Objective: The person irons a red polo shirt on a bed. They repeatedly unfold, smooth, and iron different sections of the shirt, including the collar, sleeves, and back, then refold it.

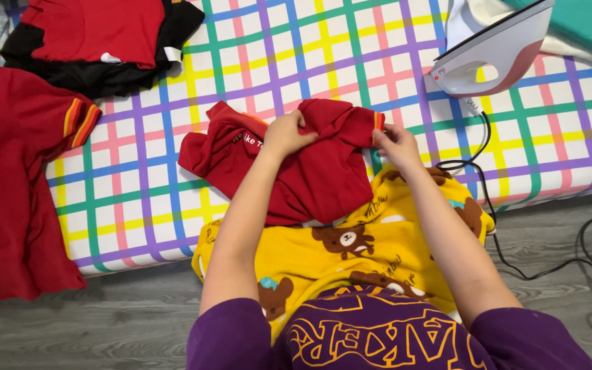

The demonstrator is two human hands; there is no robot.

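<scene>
A small red shirt (316, 175) lies crumpled on a checked mat (296, 62) in front of me. My left hand (284, 133) grips a bunch of its cloth near the top middle. At the shirt's right edge, by a sleeve with orange trim, my right hand (397, 145) pinches the fabric. Under my forearms a yellow garment (371, 250) printed with brown bears spreads over the mat's near edge and my lap.
A white and pink iron (491, 51) stands at the upper right, its black cord (491, 205) trailing down to the grey wood floor (104, 322). Another red shirt (11, 178) lies at the left. A red and black pile (97, 38) sits at the top left.
</scene>
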